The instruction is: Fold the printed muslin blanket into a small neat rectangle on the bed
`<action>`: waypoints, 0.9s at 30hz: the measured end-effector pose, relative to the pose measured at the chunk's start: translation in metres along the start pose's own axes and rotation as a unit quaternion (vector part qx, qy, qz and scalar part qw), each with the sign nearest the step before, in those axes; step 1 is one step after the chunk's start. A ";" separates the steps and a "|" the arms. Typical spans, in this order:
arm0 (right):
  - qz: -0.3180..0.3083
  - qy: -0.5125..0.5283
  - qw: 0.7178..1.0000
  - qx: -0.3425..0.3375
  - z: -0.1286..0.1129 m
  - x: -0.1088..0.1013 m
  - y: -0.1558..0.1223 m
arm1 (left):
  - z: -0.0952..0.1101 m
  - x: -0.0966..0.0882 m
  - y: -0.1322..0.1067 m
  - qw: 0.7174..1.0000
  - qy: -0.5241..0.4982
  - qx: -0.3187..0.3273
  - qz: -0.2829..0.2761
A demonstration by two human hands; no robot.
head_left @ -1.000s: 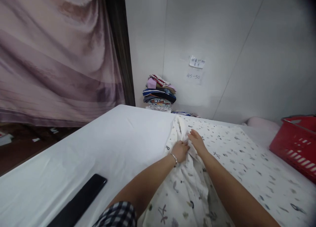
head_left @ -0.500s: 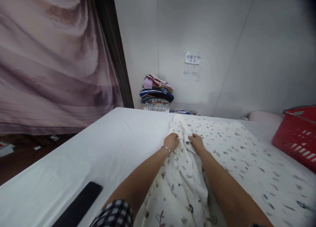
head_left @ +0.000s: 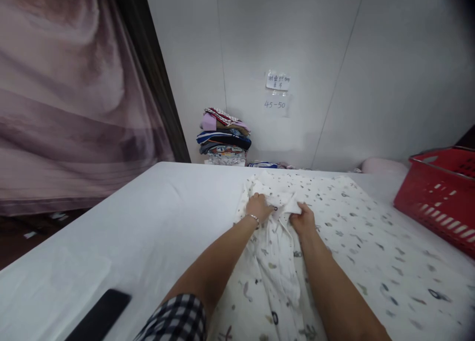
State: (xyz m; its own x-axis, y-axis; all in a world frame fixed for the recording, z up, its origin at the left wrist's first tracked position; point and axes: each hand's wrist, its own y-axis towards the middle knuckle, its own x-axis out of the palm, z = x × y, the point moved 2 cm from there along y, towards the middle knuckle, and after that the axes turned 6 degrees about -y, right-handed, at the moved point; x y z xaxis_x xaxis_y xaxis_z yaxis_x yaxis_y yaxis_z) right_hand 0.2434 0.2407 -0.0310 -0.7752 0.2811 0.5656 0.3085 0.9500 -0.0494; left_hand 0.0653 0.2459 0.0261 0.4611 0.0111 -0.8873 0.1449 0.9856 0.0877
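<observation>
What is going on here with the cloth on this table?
A person is handling a white printed shirt spread on a table covered in white. Both hands grip the cloth at its far end. The left hand and the right hand sit close together, bunching the fabric between them. A red basket stands to the right, a pile of folded clothes sits by the wall, and a black phone lies near the front edge.

head-worn view, facing forward-down, close above table (head_left: 156, 217)

white table (head_left: 166, 217), printed shirt (head_left: 352, 232), red basket (head_left: 438, 197), phone (head_left: 100, 318)
</observation>
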 end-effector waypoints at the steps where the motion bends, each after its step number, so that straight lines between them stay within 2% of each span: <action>1: 0.013 0.012 1.000 -0.007 -0.002 -0.005 0.002 | -0.006 0.001 -0.001 1.000 0.010 -0.006 -0.004; 6: 0.068 0.093 0.993 -0.029 -0.021 -0.027 0.010 | -0.038 -0.011 -0.006 0.999 0.027 -0.030 0.015; 9: 0.078 0.096 0.990 -0.063 -0.031 -0.029 0.012 | -0.042 -0.020 -0.008 0.998 0.022 -0.048 0.034; 12: 0.060 0.034 0.995 -0.068 -0.036 -0.026 0.014 | -0.021 -0.019 -0.008 0.999 0.000 0.013 0.034; 14: 0.058 -0.013 0.994 -0.087 -0.040 -0.024 0.015 | 0.002 -0.010 -0.006 0.997 -0.034 0.071 0.019; 16: 0.063 -0.034 0.992 -0.107 -0.045 -0.023 0.014 | 0.025 0.002 -0.002 0.994 -0.066 0.090 0.002; 19: 0.095 -0.016 0.987 -0.132 -0.053 -0.023 0.012 | 0.044 0.023 0.008 0.996 -0.090 0.014 -0.021; 22: 0.126 -0.040 0.979 -0.158 -0.058 -0.023 0.011 | 0.047 0.036 0.015 0.993 -0.102 -0.050 -0.025; 25: 0.154 -0.093 0.970 -0.164 -0.055 -0.022 0.013 | 0.041 0.036 0.019 0.989 -0.132 -0.069 -0.016; 27: 0.182 -0.103 0.968 -0.140 -0.050 -0.022 0.016 | 0.034 0.030 0.021 0.982 -0.164 -0.092 -0.009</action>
State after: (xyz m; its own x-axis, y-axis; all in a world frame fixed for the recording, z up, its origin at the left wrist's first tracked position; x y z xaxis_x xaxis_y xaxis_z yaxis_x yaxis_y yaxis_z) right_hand 0.2933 0.2430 -0.0033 -0.6716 0.6390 0.3750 0.6971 0.7165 0.0275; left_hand 0.1119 0.2614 0.0171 0.7221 -0.0315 -0.6911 0.0088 0.9993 -0.0363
